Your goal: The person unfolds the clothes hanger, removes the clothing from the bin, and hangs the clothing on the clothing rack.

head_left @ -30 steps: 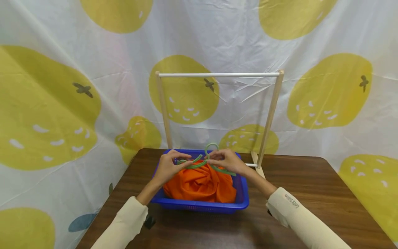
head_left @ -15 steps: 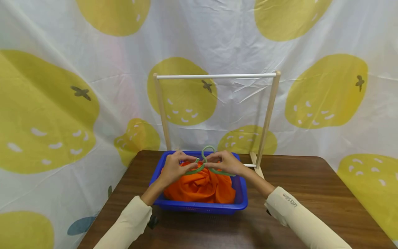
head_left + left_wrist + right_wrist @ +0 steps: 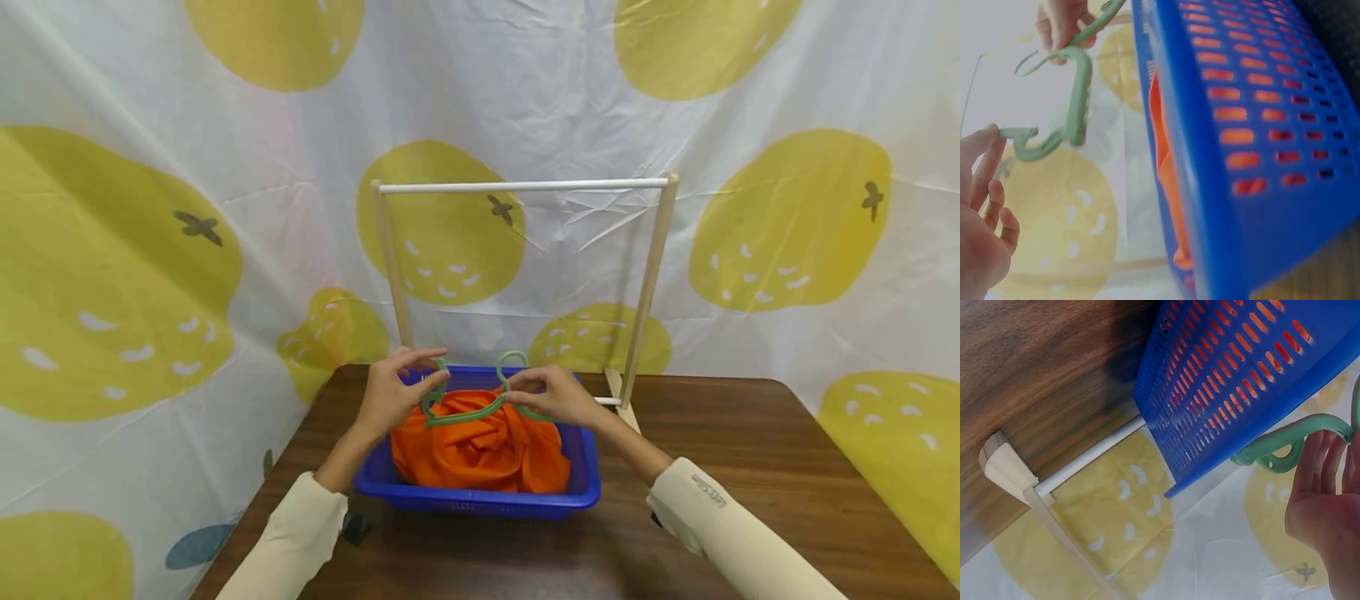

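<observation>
Above basket [image 3: 480, 499] | right grip [image 3: 558, 396] pinches hanger [image 3: 468, 416], left grip [image 3: 392, 390] seemingly too | hook [image 3: 513, 354] up, axis crosswise

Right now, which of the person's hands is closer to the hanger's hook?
The right hand: it grips the green hanger right beside the hook. The left hand instead pinches the hanger out at one end, away from the hook.
</observation>
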The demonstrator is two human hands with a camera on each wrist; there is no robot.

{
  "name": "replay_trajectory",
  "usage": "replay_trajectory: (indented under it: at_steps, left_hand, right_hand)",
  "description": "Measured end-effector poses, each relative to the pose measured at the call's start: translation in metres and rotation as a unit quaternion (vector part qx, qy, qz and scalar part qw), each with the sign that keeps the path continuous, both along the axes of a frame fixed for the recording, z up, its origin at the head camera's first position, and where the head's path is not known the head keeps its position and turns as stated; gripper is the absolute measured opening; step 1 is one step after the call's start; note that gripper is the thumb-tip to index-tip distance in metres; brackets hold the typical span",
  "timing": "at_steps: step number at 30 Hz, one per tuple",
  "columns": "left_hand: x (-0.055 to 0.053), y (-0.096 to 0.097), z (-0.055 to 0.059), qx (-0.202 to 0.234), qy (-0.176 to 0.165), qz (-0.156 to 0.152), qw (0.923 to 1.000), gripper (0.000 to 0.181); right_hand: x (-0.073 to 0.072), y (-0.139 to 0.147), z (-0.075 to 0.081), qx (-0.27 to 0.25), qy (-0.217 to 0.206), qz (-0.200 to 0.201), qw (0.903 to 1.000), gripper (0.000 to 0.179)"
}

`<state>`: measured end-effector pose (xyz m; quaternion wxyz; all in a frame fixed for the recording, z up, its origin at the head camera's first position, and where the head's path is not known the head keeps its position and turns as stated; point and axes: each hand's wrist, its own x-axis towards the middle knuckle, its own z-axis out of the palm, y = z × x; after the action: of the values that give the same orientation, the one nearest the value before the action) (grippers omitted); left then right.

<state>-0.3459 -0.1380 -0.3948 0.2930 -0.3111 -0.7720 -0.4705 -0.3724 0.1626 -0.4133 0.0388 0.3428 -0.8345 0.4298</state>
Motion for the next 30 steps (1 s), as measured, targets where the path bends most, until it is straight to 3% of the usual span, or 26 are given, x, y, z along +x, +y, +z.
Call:
replay_trajectory:
  at_steps: [5, 11, 17, 23, 30]
  left_hand:
    - [0.005, -0.017, 0.003, 0.007, -0.004, 0.024, 0.9997, 0.03]
    - [0.014, -0.039, -0.003, 0.02, -0.015, 0.056, 0.9981, 0.033]
    - [0.024, -0.062, -0.016, 0.005, -0.031, 0.076, 0.9966, 0.026]
    - [0.026, -0.079, -0.032, -0.018, -0.038, 0.091, 0.9949, 0.014]
    - [0.03, -0.088, -0.045, -0.027, -0.083, 0.112, 0.9899, 0.012]
  right_hand:
    - [-0.001, 0.003, 0.001, 0.0, 0.009, -0.01, 0.9999, 0.018]
    - [-0.003, 0.006, 0.002, -0.009, 0.026, -0.001, 0.9996, 0.018]
    - [-0.004, 0.008, 0.003, -0.015, 0.029, -0.002, 0.9995, 0.018]
    - [-0.006, 0.008, 0.001, -0.025, 0.033, -0.012, 0.9991, 0.019]
    - [-0.002, 0.006, 0.002, -0.033, 0.033, -0.024, 0.9986, 0.021]
